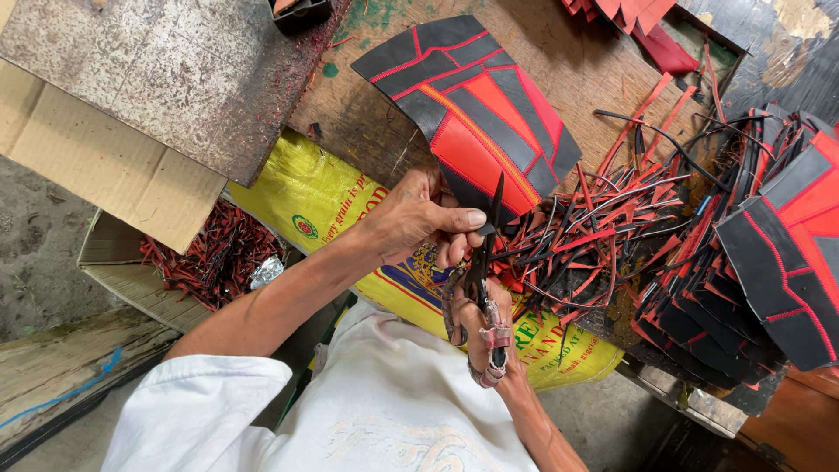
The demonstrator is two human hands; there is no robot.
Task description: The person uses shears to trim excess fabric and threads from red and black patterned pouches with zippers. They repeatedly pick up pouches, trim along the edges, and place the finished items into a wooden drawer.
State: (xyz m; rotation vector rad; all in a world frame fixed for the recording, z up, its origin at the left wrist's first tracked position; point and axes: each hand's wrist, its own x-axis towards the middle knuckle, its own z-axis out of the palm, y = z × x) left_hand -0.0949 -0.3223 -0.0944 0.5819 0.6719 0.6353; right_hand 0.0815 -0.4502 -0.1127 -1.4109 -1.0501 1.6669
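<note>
Right hand (485,336) grips scissors (486,253), palm hidden; left hand (415,214) pinches red-black panel (476,114), near edge covered.

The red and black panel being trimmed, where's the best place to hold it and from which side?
Probably by its near edge, from the left, as the left hand pinches it now. The panel lies flat on the bench with that edge overhanging, so fingers fit under it. The scissors in the right hand come from below, and strips crowd the right.
</note>
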